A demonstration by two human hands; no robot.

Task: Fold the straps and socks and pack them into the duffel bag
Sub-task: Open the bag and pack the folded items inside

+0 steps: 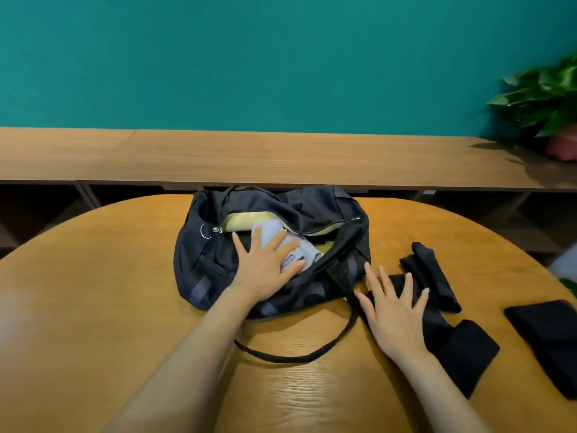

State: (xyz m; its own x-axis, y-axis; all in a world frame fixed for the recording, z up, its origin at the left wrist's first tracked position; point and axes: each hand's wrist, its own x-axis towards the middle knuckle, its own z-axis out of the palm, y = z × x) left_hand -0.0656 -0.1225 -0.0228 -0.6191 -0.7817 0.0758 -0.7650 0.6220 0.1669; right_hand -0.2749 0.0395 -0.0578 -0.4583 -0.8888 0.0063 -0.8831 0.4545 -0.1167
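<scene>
**Both hands flat: left in the bag, right on black fabric**

My left hand reaches forward, arm nearly straight, and lies palm down with its fingers spread and straight. It presses on a grey cloth in the open mouth of the bag; nothing is gripped. My right hand is just right of the bag, also palm down with the fingers fanned out. Its fingertips rest on one end of a black strip; again nothing is gripped.

The bag is dark, soft and slumped, made of a smooth woven fabric with greyish bands on its near side. Its zip is open on a pale yellow lining, and a metal ring hangs at the left end of the zip. Its strap loops loosely towards me. The black strip is matte and widens to a folded end near my wrist. Beyond it is a folded black bundle, and well to the right lies a flat black fold.

The surface is rounded, glossy, honey-coloured wood with visible grain. Behind it runs a long brown wooden shelf against a teal wall. A leafy plant stands at the shelf's right end.
</scene>
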